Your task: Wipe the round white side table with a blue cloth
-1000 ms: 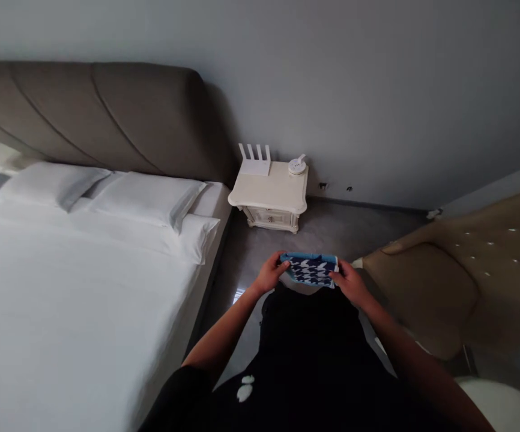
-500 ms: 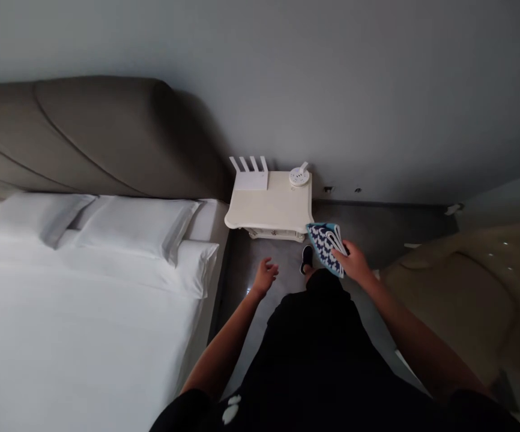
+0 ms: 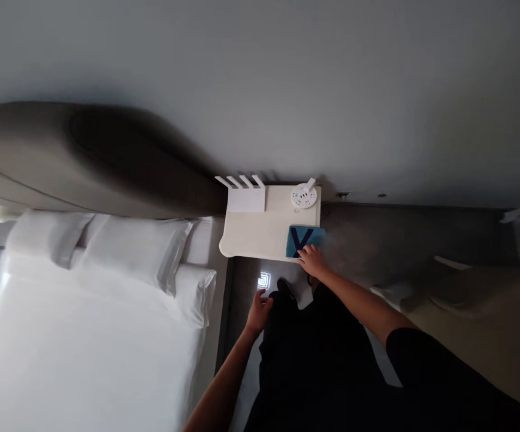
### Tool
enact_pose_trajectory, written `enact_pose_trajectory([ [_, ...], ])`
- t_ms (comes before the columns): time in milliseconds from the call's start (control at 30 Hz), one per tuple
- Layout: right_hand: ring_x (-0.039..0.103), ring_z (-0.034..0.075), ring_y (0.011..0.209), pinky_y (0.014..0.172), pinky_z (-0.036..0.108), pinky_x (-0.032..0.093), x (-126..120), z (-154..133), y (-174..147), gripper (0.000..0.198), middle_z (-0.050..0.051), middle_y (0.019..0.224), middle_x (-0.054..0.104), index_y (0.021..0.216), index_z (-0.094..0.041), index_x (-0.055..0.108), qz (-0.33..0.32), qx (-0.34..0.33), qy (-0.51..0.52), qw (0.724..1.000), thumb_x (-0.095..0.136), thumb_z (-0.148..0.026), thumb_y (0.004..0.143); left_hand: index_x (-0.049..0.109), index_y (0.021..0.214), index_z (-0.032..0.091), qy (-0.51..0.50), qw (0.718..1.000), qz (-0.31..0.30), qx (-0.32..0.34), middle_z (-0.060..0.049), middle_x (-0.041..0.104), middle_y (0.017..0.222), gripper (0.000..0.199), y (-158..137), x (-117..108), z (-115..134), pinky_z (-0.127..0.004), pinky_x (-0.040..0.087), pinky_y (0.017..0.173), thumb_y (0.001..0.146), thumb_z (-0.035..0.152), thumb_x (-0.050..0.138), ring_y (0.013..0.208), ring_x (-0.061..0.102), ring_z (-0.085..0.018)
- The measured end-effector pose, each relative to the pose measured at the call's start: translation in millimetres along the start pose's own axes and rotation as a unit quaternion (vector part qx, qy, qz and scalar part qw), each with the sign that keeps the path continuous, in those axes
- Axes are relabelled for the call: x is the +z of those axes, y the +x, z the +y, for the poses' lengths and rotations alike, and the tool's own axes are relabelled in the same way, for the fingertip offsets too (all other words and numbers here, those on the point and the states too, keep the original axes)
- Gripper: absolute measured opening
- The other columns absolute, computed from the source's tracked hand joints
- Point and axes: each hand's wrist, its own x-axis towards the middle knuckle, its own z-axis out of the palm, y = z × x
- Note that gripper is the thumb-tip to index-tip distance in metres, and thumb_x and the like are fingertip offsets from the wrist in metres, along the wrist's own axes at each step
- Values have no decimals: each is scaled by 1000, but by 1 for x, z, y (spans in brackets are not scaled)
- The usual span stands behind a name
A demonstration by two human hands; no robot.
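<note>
The folded blue cloth (image 3: 305, 234) lies at the nightstand's (image 3: 255, 233) near right corner. The right hand's (image 3: 313, 261) fingers rest on its near edge; whether they pinch, I can't tell. Placing seems in hand; next calls for squaring it and letting go. Nearer and left, the left hand (image 3: 258, 312) is empty, loosely curled.

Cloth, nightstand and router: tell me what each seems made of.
Cloth: apparently matte textile, judging by its soft edges and lack of shine; fibre unclear.
Nightstand: perhaps painted wood; smooth and cream, with no grain showing.
Router: likely plastic, plain white, from its even, moulded look.
</note>
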Motion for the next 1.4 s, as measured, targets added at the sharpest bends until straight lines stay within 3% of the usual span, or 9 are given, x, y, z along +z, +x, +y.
enact_pose_trajectory([
  [100, 38, 44, 162, 133, 66, 30, 20, 8, 31, 54, 18, 173, 54, 162, -25, 67, 28, 32, -9, 999, 65, -41, 110, 66, 140, 21, 18, 996, -35, 74, -13, 79, 122, 63, 42, 17, 27, -46, 66, 89, 86, 49, 82, 100, 82, -29],
  [200, 14, 54, 173, 133, 85, 11, 48, 16, 50, 66, 15, 187, 35, 171, -26, 58, 51, 50, -19, 997, 65, -49, 110, 64, 147, 22, 97, 975, -24, 198, -17, 72, 143, 64, 100, 44, 75, -53, 64, 107, 87, 35, 81, 123, 77, -32],
  [333, 10, 53, 176, 132, 89, 4, 90, 10, 46, 64, 12, 190, 29, 171, -30, 58, 70, 52, -18, 996, 63, -51, 110, 56, 164, 20, 195, 916, 15, 350, -23, 59, 162, 81, 183, 98, 167, -56, 50, 128, 89, 29, 85, 156, 56, -37],
  [500, 13, 53, 176, 132, 90, 3, 118, -2, 35, 67, 11, 189, 32, 173, -34, 56, 92, 68, -3, 993, 63, -55, 110, 33, 183, 22, 324, 868, 34, 375, -27, 18, 189, 123, 259, 164, 269, -70, 31, 135, 84, 56, 96, 175, 19, -49],
  [633, 14, 53, 176, 132, 91, 8, 118, 0, 39, 69, 8, 188, 33, 175, -40, 53, 90, 72, 15, 993, 65, -54, 108, 27, 186, 20, 376, 847, 16, 375, -29, 5, 191, 136, 294, 187, 308, -75, 26, 133, 79, 65, 98, 174, 11, -56],
  [800, 19, 52, 175, 134, 89, 6, 113, 1, 43, 70, 6, 187, 36, 175, -41, 51, 94, 80, 35, 992, 65, -53, 108, 33, 184, 25, 367, 846, 35, 386, -27, 15, 190, 126, 311, 187, 326, -68, 39, 128, 81, 52, 99, 162, 37, -52],
  [1033, 12, 53, 176, 134, 89, 2, 77, 25, 83, 66, 9, 190, 31, 171, -32, 58, 112, 100, 25, 988, 65, -52, 109, 41, 179, 22, 345, 838, 38, 420, -25, 40, 177, 122, 295, 159, 358, -61, 43, 128, 76, 53, 98, 154, 49, -49],
  [1267, 1, 51, 176, 136, 86, 1, -1, 106, 203, 70, 17, 187, 33, 170, -19, 59, 138, 81, 42, 986, 75, -44, 107, 44, 176, 24, 323, 812, 43, 484, -23, 49, 169, 121, 276, 122, 382, -61, 43, 128, 73, 56, 99, 151, 53, -47],
  [1400, -3, 43, 176, 138, 72, -7, -40, 148, 282, 83, 28, 187, 25, 172, 9, 36, 138, 85, 66, 985, 70, -38, 112, 45, 175, 26, 329, 804, 41, 493, -21, 49, 170, 120, 275, 118, 385, -63, 43, 128, 73, 57, 99, 152, 52, -48],
])
